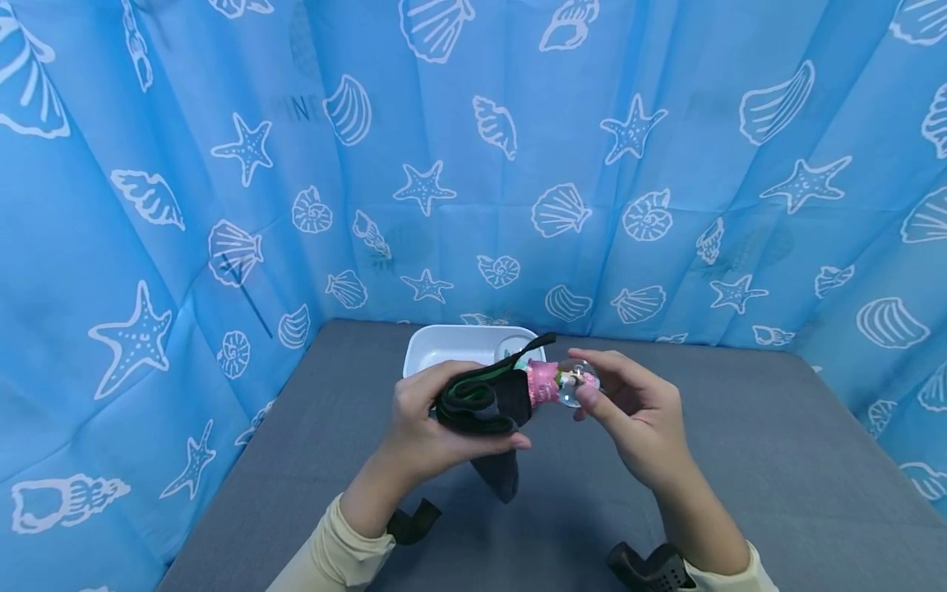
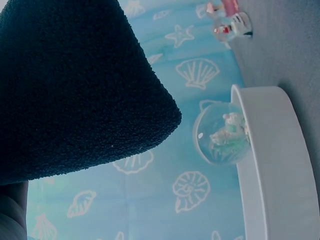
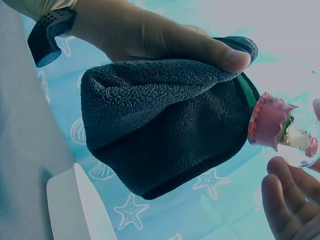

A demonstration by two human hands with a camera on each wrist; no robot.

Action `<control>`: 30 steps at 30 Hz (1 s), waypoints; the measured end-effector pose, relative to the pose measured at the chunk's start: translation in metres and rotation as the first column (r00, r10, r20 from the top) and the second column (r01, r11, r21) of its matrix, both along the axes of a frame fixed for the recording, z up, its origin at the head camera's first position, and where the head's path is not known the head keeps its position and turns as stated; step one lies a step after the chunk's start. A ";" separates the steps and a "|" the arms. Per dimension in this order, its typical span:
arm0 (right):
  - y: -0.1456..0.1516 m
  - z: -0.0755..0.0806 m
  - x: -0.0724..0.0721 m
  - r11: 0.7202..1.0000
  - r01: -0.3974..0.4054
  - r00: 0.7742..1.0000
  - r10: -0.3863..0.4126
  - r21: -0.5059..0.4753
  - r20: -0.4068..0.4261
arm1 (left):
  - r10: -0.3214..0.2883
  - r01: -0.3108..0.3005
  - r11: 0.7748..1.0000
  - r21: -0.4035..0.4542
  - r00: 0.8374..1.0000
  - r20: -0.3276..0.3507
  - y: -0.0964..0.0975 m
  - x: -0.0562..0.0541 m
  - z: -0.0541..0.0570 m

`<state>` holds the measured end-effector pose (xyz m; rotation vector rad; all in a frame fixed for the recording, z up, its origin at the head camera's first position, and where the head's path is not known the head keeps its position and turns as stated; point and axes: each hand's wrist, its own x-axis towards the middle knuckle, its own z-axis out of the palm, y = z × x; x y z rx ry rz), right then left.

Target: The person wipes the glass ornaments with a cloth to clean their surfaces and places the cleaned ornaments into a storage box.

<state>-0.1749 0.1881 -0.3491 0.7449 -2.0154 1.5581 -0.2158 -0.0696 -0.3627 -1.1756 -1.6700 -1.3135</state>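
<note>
Grey table (image 1: 740, 427) underneath, left hand (image 1: 432, 419) grips dark cloth (image 1: 477, 403), right hand (image 1: 644, 411) pinches a globe (image 1: 545, 382) whose smooth dome (image 1: 568, 398) could totally slip.

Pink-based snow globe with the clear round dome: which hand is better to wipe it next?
Likely the left hand: it grips the folded dark fuzzy cloth; the right hand holds the snow globe.

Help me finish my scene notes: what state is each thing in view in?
Cloth: folded, held above the table.
Pink snow globe: lifted, tipped sideways.
White tray: standing on the table.
Tray's snow globe: upright, unheld.
Left fingers: gripping the cloth.
Right fingers: pinching the pink snow globe's dome.
Curtain: hanging, creased.
Small figures, left wrist view's top edge: too unclear to tell.
</note>
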 end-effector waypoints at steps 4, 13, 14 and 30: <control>0.000 0.000 -0.002 1.000 0.027 1.000 -0.027 -0.001 -0.011 | 0.000 0.000 1.000 0.013 1.000 -0.022 0.000 -0.001 0.002; -0.005 -0.001 -0.004 0.988 0.150 0.989 -0.150 0.029 0.006 | 0.040 -0.040 0.999 0.031 0.999 0.003 -0.008 -0.004 0.004; -0.005 -0.002 -0.005 0.986 0.164 0.986 -0.164 0.037 0.014 | 0.046 -0.046 0.998 0.030 0.999 0.009 -0.009 -0.005 0.004; -0.017 -0.017 -0.027 0.949 0.225 0.974 -0.212 0.222 -0.078 | 0.115 -0.117 0.992 0.041 0.992 0.042 -0.029 -0.012 0.009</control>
